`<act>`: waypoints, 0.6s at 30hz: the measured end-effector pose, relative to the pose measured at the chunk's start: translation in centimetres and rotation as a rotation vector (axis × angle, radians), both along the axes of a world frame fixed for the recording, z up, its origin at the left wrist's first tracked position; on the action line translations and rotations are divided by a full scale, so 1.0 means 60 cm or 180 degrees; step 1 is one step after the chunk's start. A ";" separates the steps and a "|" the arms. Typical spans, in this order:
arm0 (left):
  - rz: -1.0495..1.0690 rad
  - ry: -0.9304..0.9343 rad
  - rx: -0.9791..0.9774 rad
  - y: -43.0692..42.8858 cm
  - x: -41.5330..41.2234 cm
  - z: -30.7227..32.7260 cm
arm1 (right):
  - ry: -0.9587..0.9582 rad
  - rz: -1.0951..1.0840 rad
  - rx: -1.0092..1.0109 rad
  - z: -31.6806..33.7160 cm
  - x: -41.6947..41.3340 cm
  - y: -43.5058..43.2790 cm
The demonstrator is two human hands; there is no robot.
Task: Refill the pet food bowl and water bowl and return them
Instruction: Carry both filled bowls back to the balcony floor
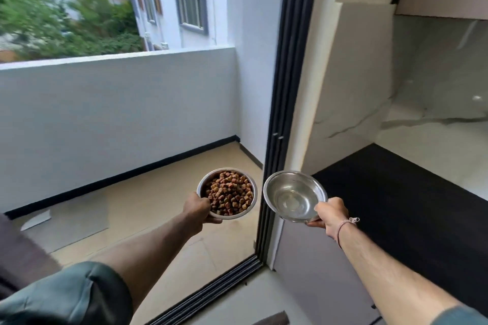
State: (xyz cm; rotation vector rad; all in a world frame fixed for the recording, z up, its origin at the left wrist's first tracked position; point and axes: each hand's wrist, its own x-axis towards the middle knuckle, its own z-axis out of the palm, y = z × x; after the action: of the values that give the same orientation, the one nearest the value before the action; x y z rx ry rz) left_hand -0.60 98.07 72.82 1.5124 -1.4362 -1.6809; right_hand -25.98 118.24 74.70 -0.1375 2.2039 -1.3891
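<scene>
Left hand (196,207) grips the near rim of the food bowl (254,202), thumb on the rim and fingers curled beneath. The bowl, filled with brown kibble (229,195), is held in the air above the balcony floor (148,198). Right of the sliding-door frame (280,113), the right hand (331,215) pinches the water bowl (294,194) by its near rim, also held in the air.

1. Readable texts, labels, brands, numbers, signs: none in view.
2. On the round stainless-steel bowl of brown kibble (203,185): nothing legible.
3. On the round stainless-steel bowl of clear water (274,187): nothing legible.
</scene>
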 end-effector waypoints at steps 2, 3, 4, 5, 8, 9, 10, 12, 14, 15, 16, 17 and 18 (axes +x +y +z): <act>0.0160 -0.0004 -0.0012 -0.023 0.039 0.003 | -0.0016 0.0157 -0.0002 0.004 0.025 -0.041; 0.0240 -0.0011 -0.0014 -0.034 0.058 0.003 | -0.0034 0.0237 -0.0025 0.006 0.038 -0.061; 0.0313 -0.0021 -0.0010 -0.045 0.075 0.003 | -0.0059 0.0315 -0.0054 0.008 0.049 -0.081; 0.0389 -0.0034 0.0000 -0.057 0.092 0.003 | -0.0085 0.0389 -0.0085 0.009 0.061 -0.103; 0.0618 -0.0079 0.0024 -0.091 0.132 0.002 | -0.0120 0.0581 -0.0140 0.009 0.085 -0.168; 0.0699 -0.0097 0.0024 -0.105 0.142 0.001 | -0.0131 0.0634 -0.0160 0.007 0.090 -0.193; 0.0779 -0.0116 0.0023 -0.119 0.152 -0.001 | -0.0131 0.0687 -0.0183 0.003 0.093 -0.218; 0.0928 -0.0153 0.0023 -0.151 0.166 -0.006 | -0.0096 0.0779 -0.0176 -0.007 0.096 -0.273; 0.1069 -0.0200 0.0019 -0.187 0.176 -0.014 | -0.0112 0.0851 -0.0173 -0.017 0.094 -0.328; 0.1153 -0.0227 0.0021 -0.206 0.180 -0.018 | -0.0125 0.0886 -0.0178 -0.022 0.092 -0.357; 0.1230 -0.0247 0.0021 -0.225 0.184 -0.022 | -0.0129 0.0930 -0.0164 -0.026 0.089 -0.385; 0.1295 -0.0260 0.0019 -0.243 0.188 -0.026 | -0.0127 0.0986 -0.0124 -0.030 0.086 -0.412; 0.1351 -0.0266 0.0018 -0.262 0.192 -0.030 | -0.0114 0.1047 -0.0075 -0.033 0.083 -0.439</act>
State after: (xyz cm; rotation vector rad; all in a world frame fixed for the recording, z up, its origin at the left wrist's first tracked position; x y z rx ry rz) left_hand 10.95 82.37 71.04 1.7597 -1.0511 -1.3785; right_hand -21.01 91.90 72.73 -0.4583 2.0253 -1.2235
